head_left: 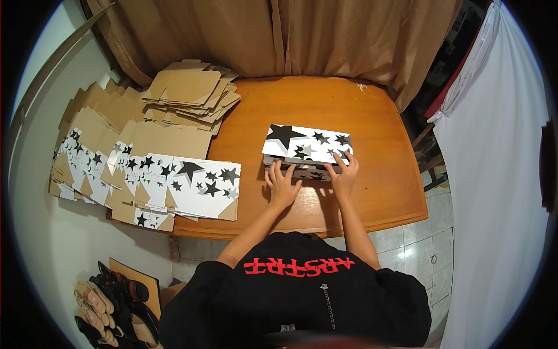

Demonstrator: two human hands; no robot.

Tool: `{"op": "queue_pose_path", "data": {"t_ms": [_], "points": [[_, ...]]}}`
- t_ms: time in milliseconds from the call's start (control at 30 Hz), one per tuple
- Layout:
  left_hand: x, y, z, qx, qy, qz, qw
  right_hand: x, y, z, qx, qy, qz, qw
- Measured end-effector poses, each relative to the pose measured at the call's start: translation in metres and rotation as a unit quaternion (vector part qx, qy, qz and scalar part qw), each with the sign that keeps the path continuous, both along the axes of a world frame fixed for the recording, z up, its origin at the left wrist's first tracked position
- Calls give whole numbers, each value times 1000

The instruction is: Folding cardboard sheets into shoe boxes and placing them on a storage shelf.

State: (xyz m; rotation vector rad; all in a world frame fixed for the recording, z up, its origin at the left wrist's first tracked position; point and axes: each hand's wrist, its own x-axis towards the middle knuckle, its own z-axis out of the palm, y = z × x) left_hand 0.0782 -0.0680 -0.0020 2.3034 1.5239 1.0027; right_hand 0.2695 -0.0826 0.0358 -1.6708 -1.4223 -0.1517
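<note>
A white cardboard box [317, 143] with black and grey stars stands on the wooden table in front of me. Its lid sits slightly raised along the near side, where a dark gap shows above the front wall. My left hand [282, 187] grips the near left part of the box, fingertips at the lid's edge and thumb apart against the front. At the near right corner, my right hand [344, 175] holds the lid's edge between thumb and fingers. The inside of the box is hidden.
Flat star-printed cardboard blanks [206, 189] lie overlapping across the table's left side. Behind them rises a stack of plain brown cardboard [186, 87]. A brown curtain [232, 35] hangs behind the wooden table [383, 198], a white cloth [488, 174] at right. Shoes [96, 302] stand at lower left.
</note>
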Motion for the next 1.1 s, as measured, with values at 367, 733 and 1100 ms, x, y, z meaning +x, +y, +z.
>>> {"op": "queue_pose_path", "data": {"t_ms": [367, 733, 1100], "points": [[-3, 0, -5, 26, -16, -49, 998, -1, 4, -11, -5, 29, -10, 1000], [-7, -3, -14, 82, 43, -17, 996, 4, -1, -30, 4, -20, 6, 1000], [-15, 24, -2, 96, 52, -105, 989, -22, 2, -20, -89, -80, -3, 993]]}}
